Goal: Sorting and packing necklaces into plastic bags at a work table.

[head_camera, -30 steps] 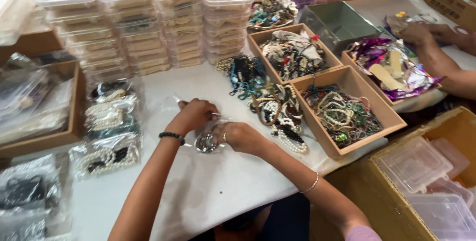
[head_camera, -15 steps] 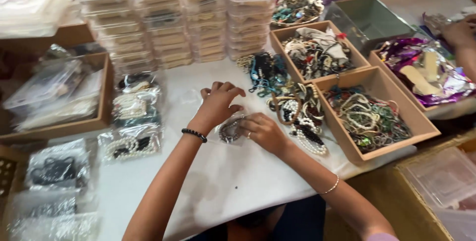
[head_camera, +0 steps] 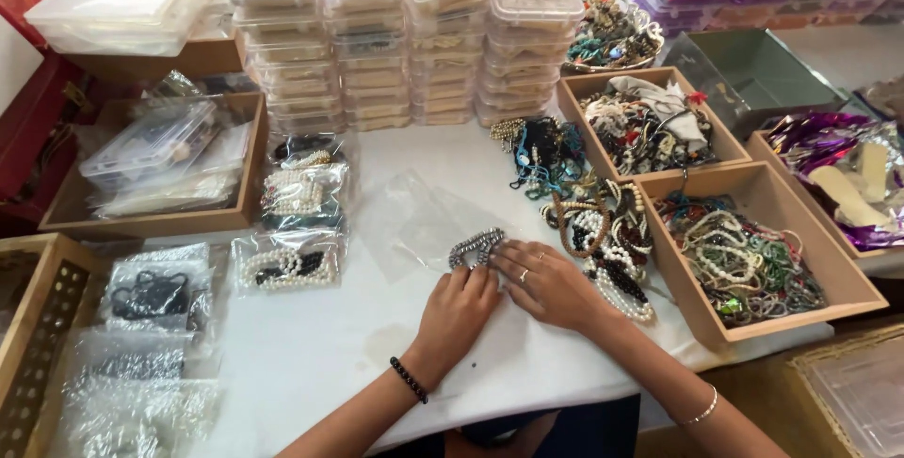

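Observation:
A grey beaded bracelet (head_camera: 476, 246) lies on the white table (head_camera: 311, 354), partly on a clear plastic bag (head_camera: 414, 218). My left hand (head_camera: 460, 312), with a black bead band on its wrist, has its curled fingertips on the bracelet's near end. Beside it my right hand (head_camera: 548, 286), wearing rings, lies flat with its fingers spread, and their tips touch the bracelet's right side.
Stacks of clear lidded boxes (head_camera: 395, 34) stand at the back. Wooden trays of mixed bead jewellery (head_camera: 744, 256) and a loose heap of necklaces (head_camera: 593, 223) lie to the right. Bagged pearl pieces (head_camera: 287, 265) and a wooden tray of plastic cases (head_camera: 160, 161) are on the left.
Both hands have lowered from holding the shiny bracelet above the table to resting on it. The bracelet now lies flat, and the view has shifted left.

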